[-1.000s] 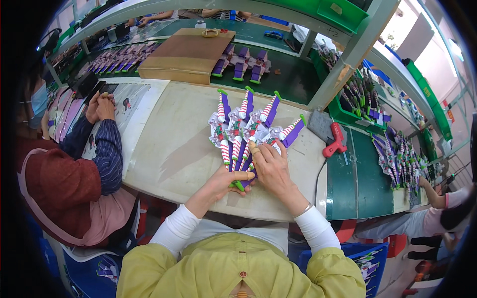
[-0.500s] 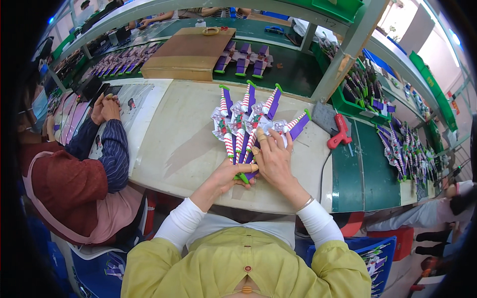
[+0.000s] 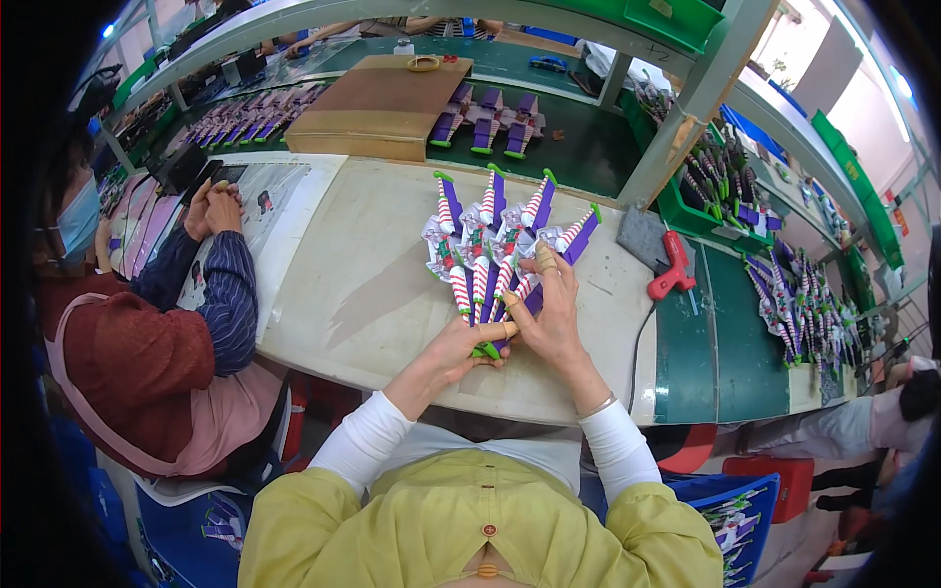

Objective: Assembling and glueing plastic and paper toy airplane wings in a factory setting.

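Observation:
Several toy wing packs (image 3: 477,242) fan out side by side on the pale worktop, with purple blades, red-and-white striped sleeves, green tips and clear-and-white middles. My left hand (image 3: 453,351) is closed round their gathered near tips, its thumb across the top. Against the rightmost pack (image 3: 578,232) my right hand (image 3: 555,316) is pressed, fingers bent over its middle and thumb reaching toward the near blades. Tan covers wrap some of my fingers. Part of the rightmost pack is hidden beneath my right hand.
A red glue gun (image 3: 672,267) rests on a grey block at right, its cord trailing. Piled wing packs (image 3: 809,304) and a green bin (image 3: 686,203) lie beyond. At the back stands a cardboard box (image 3: 377,103). A masked co-worker (image 3: 137,363) sits at left, hands clasped.
The rightmost pack has come in closer to the others and stands more upright. My right hand has shifted with it, its fingers now more bent. My left hand keeps its hold.

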The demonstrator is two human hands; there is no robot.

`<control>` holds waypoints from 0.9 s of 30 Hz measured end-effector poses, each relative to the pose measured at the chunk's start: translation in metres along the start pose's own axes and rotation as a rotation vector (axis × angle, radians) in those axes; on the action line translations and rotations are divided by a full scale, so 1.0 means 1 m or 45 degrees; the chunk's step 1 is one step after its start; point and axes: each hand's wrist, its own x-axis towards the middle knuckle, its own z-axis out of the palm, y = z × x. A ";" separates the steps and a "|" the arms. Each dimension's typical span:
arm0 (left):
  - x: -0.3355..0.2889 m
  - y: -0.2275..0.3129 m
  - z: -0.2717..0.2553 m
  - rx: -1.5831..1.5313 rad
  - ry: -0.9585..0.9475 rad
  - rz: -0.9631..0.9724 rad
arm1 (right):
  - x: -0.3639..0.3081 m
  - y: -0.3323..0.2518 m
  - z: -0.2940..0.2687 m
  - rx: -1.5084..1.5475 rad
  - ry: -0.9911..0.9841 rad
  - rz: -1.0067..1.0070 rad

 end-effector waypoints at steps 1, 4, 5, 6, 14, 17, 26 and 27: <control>0.001 0.000 0.000 0.003 -0.001 -0.001 | 0.000 0.000 0.000 0.026 0.006 0.011; 0.001 -0.002 0.000 -0.013 -0.013 0.008 | 0.000 -0.002 -0.004 0.070 0.033 0.007; 0.001 -0.003 0.000 -0.013 0.005 -0.008 | -0.001 -0.001 -0.006 0.069 0.035 0.008; 0.001 -0.003 0.000 -0.013 0.022 -0.024 | -0.001 0.000 -0.009 0.099 0.068 0.038; -0.001 0.001 0.007 0.023 0.067 -0.049 | -0.015 0.021 -0.038 0.124 0.178 0.255; -0.002 0.003 0.009 0.011 0.073 -0.042 | -0.014 0.028 -0.050 0.066 0.209 0.234; -0.001 -0.002 0.007 0.001 0.085 -0.027 | 0.027 0.014 -0.028 -0.080 -0.066 -0.160; 0.000 -0.002 0.008 -0.022 0.095 -0.032 | 0.026 0.019 -0.025 -0.113 -0.072 -0.172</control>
